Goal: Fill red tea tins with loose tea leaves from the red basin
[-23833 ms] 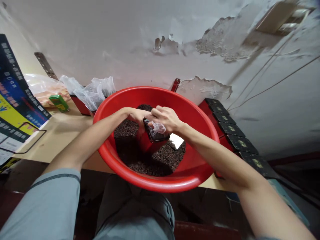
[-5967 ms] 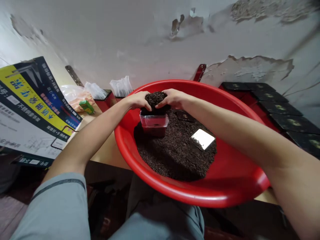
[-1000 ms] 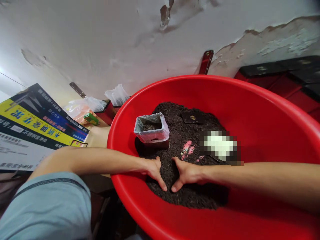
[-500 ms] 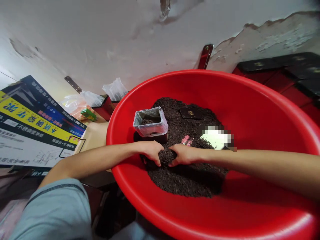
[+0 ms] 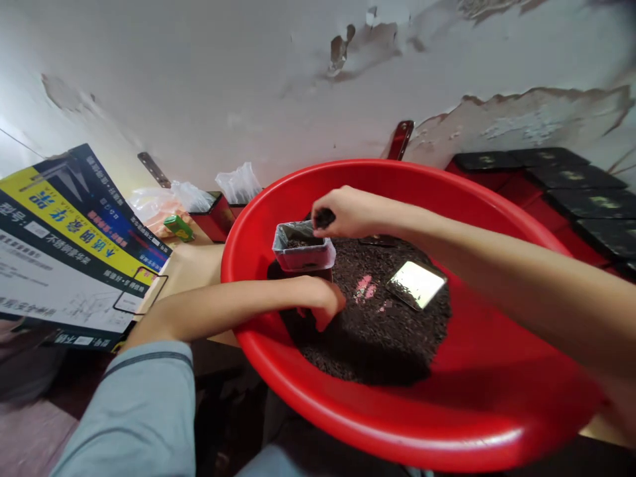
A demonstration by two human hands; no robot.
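Observation:
Dark, dry shreds that look like loose tea leaves point(image 5: 382, 338) lie heaped in a big red tub point(image 5: 497, 430). On the left of the heap stands a small box-shaped tin point(image 5: 303, 258), lined with clear plastic and holding some leaves. My right hand point(image 5: 342, 211) is closed around a dark clump of leaves, at the tin's right rim and above it. My left hand point(image 5: 325, 305) is down in the heap in front of the tin, its fingers curled into the leaves and partly hidden. A shiny square lid point(image 5: 417, 285) rests on the heap, near a pink patch point(image 5: 366, 288).
Stacked red tins with black lids point(image 5: 571, 179) stand behind the tub on the right. At left are a printed cardboard box point(image 5: 74, 245), a green packet point(image 5: 179, 227) and a plastic-lined red tin point(image 5: 213, 215). A peeling wall point(image 5: 248, 86) rises behind.
My right hand has risen from the heap to the tin's rim with a clump of leaves. My left hand stays low in the leaves. The view has tilted slightly upward.

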